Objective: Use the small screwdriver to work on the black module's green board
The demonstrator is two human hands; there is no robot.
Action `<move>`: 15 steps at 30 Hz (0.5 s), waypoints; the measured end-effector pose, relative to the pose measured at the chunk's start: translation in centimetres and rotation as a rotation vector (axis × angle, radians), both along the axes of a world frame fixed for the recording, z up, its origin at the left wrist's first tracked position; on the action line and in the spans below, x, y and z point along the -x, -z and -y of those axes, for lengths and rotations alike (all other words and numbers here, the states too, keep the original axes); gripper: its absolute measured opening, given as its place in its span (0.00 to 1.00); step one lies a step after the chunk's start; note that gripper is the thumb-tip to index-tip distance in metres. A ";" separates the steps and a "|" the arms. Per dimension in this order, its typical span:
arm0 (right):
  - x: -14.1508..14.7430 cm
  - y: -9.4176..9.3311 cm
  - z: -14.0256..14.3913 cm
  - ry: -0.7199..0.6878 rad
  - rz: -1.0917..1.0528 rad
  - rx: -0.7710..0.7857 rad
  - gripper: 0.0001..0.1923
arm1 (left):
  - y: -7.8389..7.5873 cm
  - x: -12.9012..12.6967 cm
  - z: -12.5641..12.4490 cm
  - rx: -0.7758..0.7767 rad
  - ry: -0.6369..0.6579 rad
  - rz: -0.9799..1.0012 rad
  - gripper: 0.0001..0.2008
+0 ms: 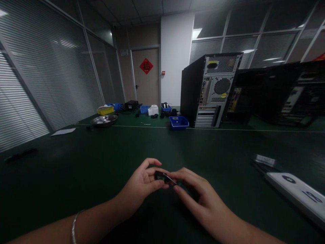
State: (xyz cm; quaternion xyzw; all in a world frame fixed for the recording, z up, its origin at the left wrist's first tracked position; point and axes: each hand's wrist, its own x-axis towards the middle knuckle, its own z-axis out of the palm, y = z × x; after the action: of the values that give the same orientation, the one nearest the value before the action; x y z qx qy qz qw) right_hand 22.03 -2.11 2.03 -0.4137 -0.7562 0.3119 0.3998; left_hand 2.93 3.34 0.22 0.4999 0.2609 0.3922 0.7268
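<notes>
My left hand [140,183] grips a small dark block-like part [159,176] between thumb and fingers, with its index finger raised. A bracelet circles the left wrist. From the other side, my right hand [199,191] pinches a thin, flat piece with a pale edge [171,179] between thumb and forefinger. One end of this piece meets the dark part, or lies right against it; I cannot tell whether it is inside. Both items are too small and dim to name. The two hands are close together above the green tabletop [122,145].
A white device marked 18 [297,189] lies at the right. Behind stand a computer tower [193,91] and more open computer cases [279,95]. Across the back are a blue bin [179,123], a metal bowl [104,120], a yellow basket [105,110] and a paper sheet [63,132].
</notes>
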 end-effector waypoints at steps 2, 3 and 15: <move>0.0 0.0 0.0 -0.006 -0.015 -0.008 0.14 | 0.0 0.0 0.0 0.003 -0.024 -0.016 0.21; 0.0 0.0 0.0 -0.014 -0.023 -0.009 0.14 | 0.0 0.1 0.0 -0.001 -0.037 -0.029 0.19; -0.1 0.4 0.1 -0.055 -0.018 -0.004 0.13 | -0.9 0.2 0.8 -0.232 -0.046 -0.274 0.17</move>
State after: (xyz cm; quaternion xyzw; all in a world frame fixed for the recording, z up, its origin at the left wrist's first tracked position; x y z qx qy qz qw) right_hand 22.12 -2.18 1.64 -0.3888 -0.7643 0.3250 0.3989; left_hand 2.69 2.51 1.14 0.6232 0.3217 0.3643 0.6128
